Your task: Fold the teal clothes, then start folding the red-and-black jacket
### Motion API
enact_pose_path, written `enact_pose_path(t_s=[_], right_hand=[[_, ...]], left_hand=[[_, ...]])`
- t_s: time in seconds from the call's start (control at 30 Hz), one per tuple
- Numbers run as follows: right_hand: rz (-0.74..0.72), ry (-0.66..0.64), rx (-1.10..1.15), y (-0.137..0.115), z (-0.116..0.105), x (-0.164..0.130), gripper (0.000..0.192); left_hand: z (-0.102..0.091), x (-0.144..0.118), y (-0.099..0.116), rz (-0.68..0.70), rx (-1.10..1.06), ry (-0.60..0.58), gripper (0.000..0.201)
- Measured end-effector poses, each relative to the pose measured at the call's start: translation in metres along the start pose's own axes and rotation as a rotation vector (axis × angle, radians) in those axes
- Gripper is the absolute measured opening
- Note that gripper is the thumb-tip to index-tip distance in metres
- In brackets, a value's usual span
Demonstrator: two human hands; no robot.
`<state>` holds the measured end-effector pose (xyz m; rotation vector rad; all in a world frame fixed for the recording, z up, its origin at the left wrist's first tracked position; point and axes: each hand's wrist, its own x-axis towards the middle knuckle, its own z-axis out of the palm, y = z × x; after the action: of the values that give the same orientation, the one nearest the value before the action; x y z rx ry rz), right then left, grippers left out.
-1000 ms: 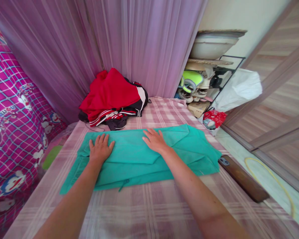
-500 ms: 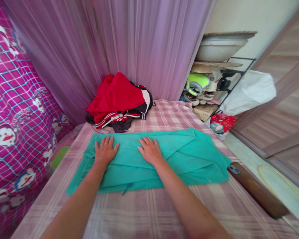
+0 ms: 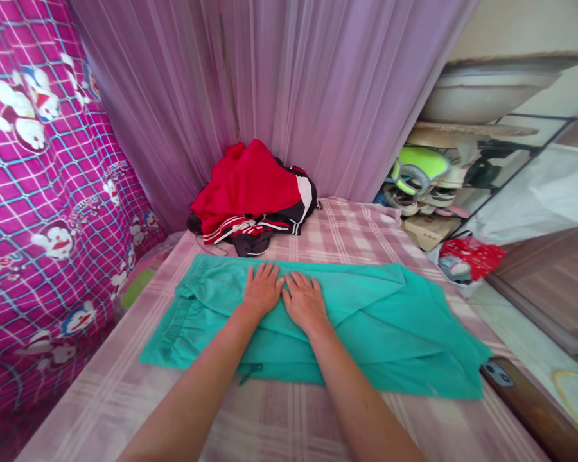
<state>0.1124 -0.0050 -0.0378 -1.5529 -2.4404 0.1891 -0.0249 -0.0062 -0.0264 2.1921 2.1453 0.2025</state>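
Green cloth (image 3: pixel 366 321) lies folded long and flat; left hand (image 3: pixel 261 292) and right hand (image 3: pixel 306 301) press it, fingers spread, holding nothing.

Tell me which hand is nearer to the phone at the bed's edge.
The right hand. It lies flat on the green garment, on the side toward the phone. The left hand presses the cloth just beside it, one hand farther away.
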Motion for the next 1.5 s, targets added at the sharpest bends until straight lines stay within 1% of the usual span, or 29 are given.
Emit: enact_pose_path(t_s=[0.07,0.13,0.23,0.33,0.4,0.47,0.53,0.6,0.77,0.9,1.13,1.33,1.5], right_hand=[[-0.002,0.0,-0.013,0.001,0.002,0.0,0.049],[-0.009,0.005,-0.021,0.002,0.003,0.0,0.05],[-0.014,0.01,-0.021,0.002,0.003,0.0,0.05],[-0.011,-0.003,-0.02,0.002,0.001,0.0,0.051],[-0.007,-0.017,-0.015,0.002,0.001,0.0,0.052],[-0.004,-0.029,-0.009,0.002,0.0,0.0,0.053],[0.0,-0.035,-0.008,0.002,0.0,0.0,0.053],[0.003,-0.037,-0.014,0.002,0.0,0.0,0.052],[0.01,-0.051,-0.023,0.002,-0.001,0.0,0.052],[0.013,-0.037,-0.033,0.002,0.0,-0.001,0.05],[0.013,-0.026,-0.042,0.003,0.003,-0.001,0.05],[0.006,-0.028,-0.041,0.001,0.002,0.0,0.05],[0.0,0.003,-0.051,0.002,0.005,0.0,0.049]], left_hand=[[0.006,0.001,-0.001,-0.021,-0.009,-0.01,0.055],[0.009,-0.001,-0.011,-0.037,0.003,-0.006,0.056],[0.006,-0.007,-0.035,-0.073,0.05,0.022,0.056],[0.0,-0.013,-0.064,-0.109,0.114,0.081,0.056],[-0.005,-0.015,-0.081,-0.16,0.145,0.104,0.059],[-0.008,-0.017,-0.093,-0.223,0.147,0.086,0.062],[-0.009,-0.018,-0.099,-0.262,0.134,0.056,0.064],[-0.009,-0.019,-0.101,-0.272,0.123,0.046,0.065],[-0.003,-0.019,-0.099,-0.273,0.121,0.091,0.065],[-0.001,-0.019,-0.103,-0.264,0.118,0.098,0.064],[-0.001,-0.018,-0.104,-0.265,0.095,0.115,0.061],[0.001,-0.018,-0.105,-0.264,0.079,0.156,0.058],[0.002,-0.019,-0.104,-0.253,0.105,0.151,0.058]])
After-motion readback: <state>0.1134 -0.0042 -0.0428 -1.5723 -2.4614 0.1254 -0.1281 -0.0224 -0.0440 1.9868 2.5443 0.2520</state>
